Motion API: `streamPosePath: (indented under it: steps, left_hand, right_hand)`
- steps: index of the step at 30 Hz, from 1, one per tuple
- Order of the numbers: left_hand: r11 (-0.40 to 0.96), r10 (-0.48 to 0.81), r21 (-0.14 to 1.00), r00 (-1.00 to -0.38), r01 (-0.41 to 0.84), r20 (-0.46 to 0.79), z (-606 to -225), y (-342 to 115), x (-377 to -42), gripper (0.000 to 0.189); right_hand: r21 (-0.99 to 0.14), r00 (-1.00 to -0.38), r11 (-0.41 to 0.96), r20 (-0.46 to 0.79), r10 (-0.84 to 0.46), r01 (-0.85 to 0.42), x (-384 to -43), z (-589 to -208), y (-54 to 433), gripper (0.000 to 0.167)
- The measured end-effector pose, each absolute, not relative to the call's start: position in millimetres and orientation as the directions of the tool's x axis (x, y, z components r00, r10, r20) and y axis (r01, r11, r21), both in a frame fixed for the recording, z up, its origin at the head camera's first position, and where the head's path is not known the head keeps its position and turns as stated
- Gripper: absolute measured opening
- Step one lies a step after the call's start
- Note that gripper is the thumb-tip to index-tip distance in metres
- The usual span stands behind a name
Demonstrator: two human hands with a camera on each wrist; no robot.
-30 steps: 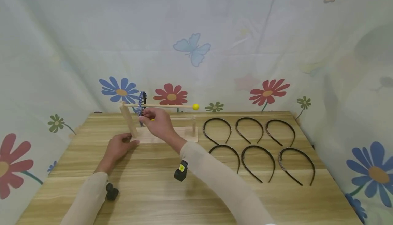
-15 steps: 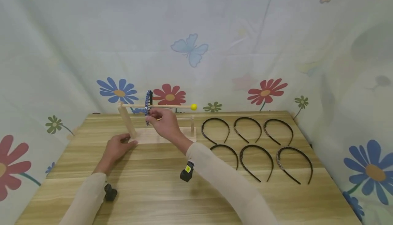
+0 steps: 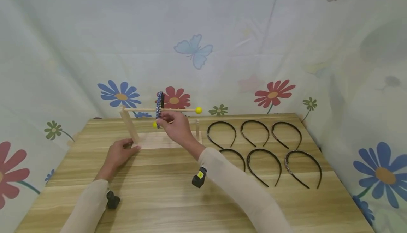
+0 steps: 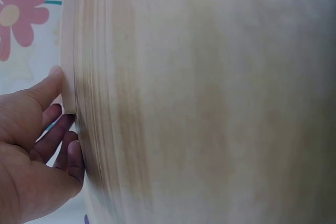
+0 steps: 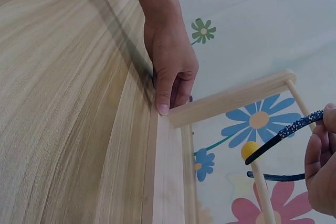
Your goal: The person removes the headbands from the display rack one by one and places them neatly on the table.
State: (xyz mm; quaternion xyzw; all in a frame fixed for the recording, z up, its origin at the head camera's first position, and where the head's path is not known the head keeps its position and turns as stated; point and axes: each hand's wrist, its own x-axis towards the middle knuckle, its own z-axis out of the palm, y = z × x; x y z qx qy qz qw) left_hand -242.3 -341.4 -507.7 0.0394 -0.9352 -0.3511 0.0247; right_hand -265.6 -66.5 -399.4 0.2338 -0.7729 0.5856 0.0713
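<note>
A wooden two-rod stand (image 3: 149,141) rests near the table's back edge. My left hand (image 3: 119,153) grips the left end of its base; the left wrist view shows the thumb (image 4: 53,80) on top and the fingers bent around the corner. My right hand (image 3: 178,127) pinches a blue rhinestone headband (image 5: 302,123) by its side, between thumb and fingertips. The headband's arch stands upright around the upper rod (image 3: 140,109), about midway along it. A yellow ball (image 3: 198,110) caps that rod's right end. The right hand covers part of the lower rod.
Several black headbands lie in two rows on the table's right, among them a back-row headband (image 3: 236,134) and a front-row headband (image 3: 321,169). The right sleeve (image 3: 241,190) overlaps one. A flowered cloth (image 3: 222,74) hangs behind the table (image 3: 165,197).
My right hand has slid the blue headband rightward along the upper rod, from near the left post to about its middle. The left hand stays on the base.
</note>
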Motion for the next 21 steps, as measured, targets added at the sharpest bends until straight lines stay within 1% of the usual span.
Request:
streamPosePath:
  steps: [7,12,21]
  left_hand:
    - [0.752,-0.084,0.657,-0.996,-0.043,0.032,-508,-342,-241,0.061]
    - [0.754,-0.080,0.656,-0.996,-0.033,0.042,-509,-342,-241,0.061]
    - [0.761,-0.076,0.648,-0.996,-0.035,0.036,-511,-344,-243,0.064]
  right_hand:
    - [-0.877,-0.887,0.194,0.391,-0.247,-0.440,-265,-394,-57,0.023]
    - [-0.875,-0.889,0.195,0.400,-0.223,-0.442,-264,-388,-49,0.017]
    - [-0.842,-0.849,0.158,0.476,-0.230,-0.515,-268,-379,-34,0.018]
